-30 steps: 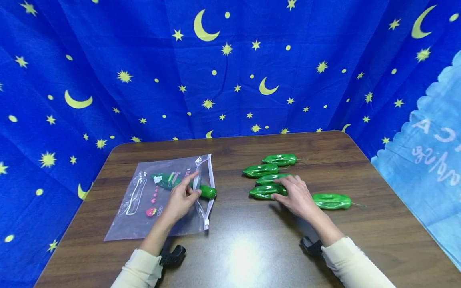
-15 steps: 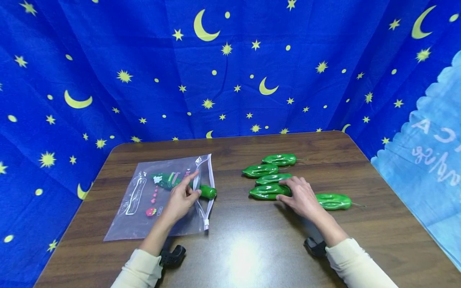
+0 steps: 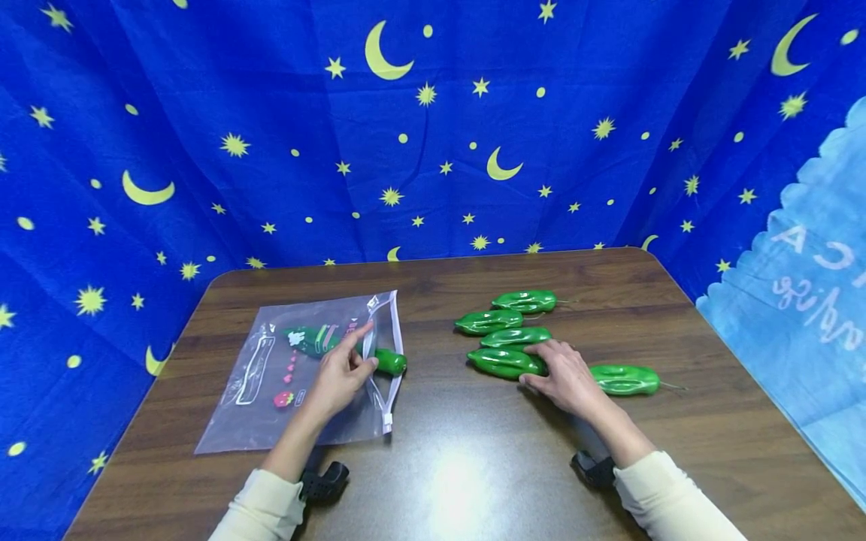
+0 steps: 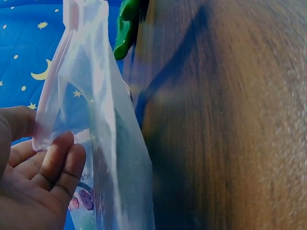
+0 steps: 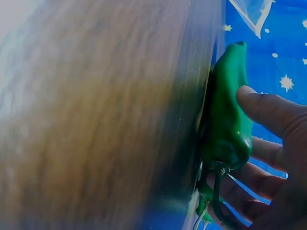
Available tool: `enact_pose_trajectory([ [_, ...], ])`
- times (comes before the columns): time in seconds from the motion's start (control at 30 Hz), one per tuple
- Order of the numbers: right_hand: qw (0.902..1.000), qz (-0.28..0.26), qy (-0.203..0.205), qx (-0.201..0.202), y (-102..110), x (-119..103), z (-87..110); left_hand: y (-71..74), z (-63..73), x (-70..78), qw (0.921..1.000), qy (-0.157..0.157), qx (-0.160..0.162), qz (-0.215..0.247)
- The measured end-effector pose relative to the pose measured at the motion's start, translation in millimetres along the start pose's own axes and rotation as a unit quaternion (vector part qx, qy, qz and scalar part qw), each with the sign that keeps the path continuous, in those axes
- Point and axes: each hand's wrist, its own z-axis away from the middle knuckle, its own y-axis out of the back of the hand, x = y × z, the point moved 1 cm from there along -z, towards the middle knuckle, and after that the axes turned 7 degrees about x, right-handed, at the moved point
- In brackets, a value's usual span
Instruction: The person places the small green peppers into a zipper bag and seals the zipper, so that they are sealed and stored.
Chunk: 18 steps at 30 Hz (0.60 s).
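Observation:
A clear zip bag (image 3: pixel 338 432) with pink and white prints lies on the left of the table, its mouth facing right. One green pepper (image 3: pixel 390 361) is partly inside, its end at the opening. My left hand (image 3: pixel 340 376) pinches the bag's upper layer by the mouth; the left wrist view shows the zip edge (image 4: pixel 48 105) between thumb and fingers. On the right, my right hand (image 3: pixel 567 378) holds the stem end of the nearest green pepper (image 3: pixel 502 362) in the group, the thumb on its near side. In the right wrist view, the thumb touches this pepper (image 5: pixel 228 110).
Behind the held pepper lie more green peppers: one close against it (image 3: pixel 510 336), another pepper (image 3: pixel 489 322), and the farthest pepper (image 3: pixel 524 301). A separate pepper (image 3: pixel 625 380) lies right of my right hand. A blue star-patterned curtain (image 3: pixel 433 195) hangs behind the table (image 3: pixel 433 458).
My right hand has shifted slightly to the right along the nearest pepper, towards its stem end, and that pepper has turned a little. My left hand and the bag have stayed in place.

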Motion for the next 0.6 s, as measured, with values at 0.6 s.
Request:
enact_pose_trajectory([
  [0.6,0.9998,-0.010,-0.010,-0.017,-4.0,0.5,1.1,0.7,0.2,0.0,1.0000,-0.002,0.001,-0.002],
])
